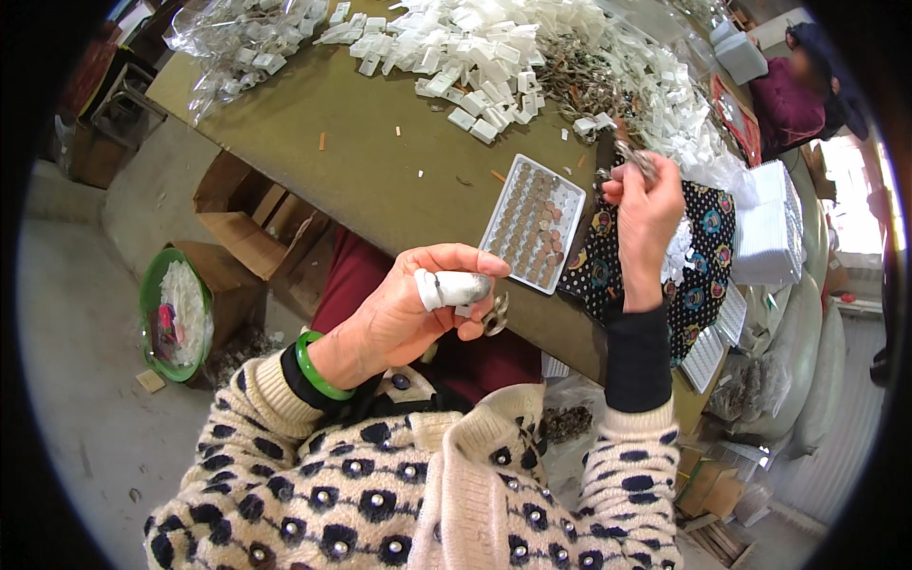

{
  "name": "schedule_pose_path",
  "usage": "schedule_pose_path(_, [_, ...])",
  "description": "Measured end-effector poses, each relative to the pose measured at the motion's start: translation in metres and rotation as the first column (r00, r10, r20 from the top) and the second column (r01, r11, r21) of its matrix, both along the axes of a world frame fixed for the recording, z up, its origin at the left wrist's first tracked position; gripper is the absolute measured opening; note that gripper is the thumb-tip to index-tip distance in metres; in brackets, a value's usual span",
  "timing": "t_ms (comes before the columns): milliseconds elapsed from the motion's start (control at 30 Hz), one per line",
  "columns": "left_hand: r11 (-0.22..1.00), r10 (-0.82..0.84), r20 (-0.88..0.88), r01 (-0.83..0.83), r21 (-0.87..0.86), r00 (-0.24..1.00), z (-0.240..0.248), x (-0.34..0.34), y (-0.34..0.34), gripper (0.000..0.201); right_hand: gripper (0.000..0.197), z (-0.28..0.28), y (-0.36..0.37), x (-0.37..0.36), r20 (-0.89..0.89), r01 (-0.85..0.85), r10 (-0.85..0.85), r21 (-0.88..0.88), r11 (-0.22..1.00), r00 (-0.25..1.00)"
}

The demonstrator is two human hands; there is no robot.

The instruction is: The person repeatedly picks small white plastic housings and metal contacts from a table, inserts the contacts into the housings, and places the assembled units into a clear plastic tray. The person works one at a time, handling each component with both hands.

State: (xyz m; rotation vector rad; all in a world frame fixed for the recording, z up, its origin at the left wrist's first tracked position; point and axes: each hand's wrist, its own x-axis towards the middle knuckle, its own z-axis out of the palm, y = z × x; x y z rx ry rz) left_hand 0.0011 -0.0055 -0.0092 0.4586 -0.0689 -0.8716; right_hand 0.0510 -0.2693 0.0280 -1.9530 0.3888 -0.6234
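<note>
Left hand, near centre, white finger sheath on one digit; grip closed on a small curled metal piece; right hand, farther right, grip clamped on dark metal pieces; compartmented white tray of small round brownish pieces, on the olive table between the hands; heap of white plastic pieces, far side; patterned black cloth, right; green basin, left.

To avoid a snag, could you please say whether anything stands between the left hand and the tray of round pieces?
Nothing visible does: the left hand has its index fingertip beside the tray; the right hand is to the right.
</note>
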Motion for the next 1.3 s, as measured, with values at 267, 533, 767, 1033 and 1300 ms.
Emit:
schedule_pose_path(267, [0.988, 0.081, 0.003, -0.080, 0.129, 0.997, 0.021, 0.006, 0.001, 0.021, 0.014, -0.002, -0.024, 0.008, -0.129, -0.045, 0.190, 0.704, 0.709, 0.973])
schedule_pose_path(533, [0.721, 0.059, 0.786, -0.571, 0.393, 0.615, 0.058, 0.051, -0.030, 0.023, 0.017, 0.026, 0.022, -0.017, 0.063, -0.286, 0.362, 0.743, 0.605, 0.930])
schedule_pose_path(767, [0.707, -0.082, 0.868, -0.585, 0.398, 0.490, 0.056, 0.077, -0.053, 0.020, 0.020, 0.036, 0.058, -0.043, 0.074, -0.385, 0.439, 0.623, 0.681, 0.896])
schedule_pose_path(1033, [0.705, -0.026, 0.716, -0.495, 0.508, 0.698, 0.060, 0.084, -0.056, 0.019, 0.022, 0.026, 0.046, -0.043, -0.017, -0.269, 0.284, 0.275, 0.923, 0.959])
schedule_pose_path(1300, [0.589, -0.089, 0.873, -0.682, 0.434, 0.480, 0.067, 0.121, -0.086, 0.021, 0.020, 0.020, 0.017, -0.042, 0.071, -0.250, 0.262, 0.611, 0.751, 0.962])
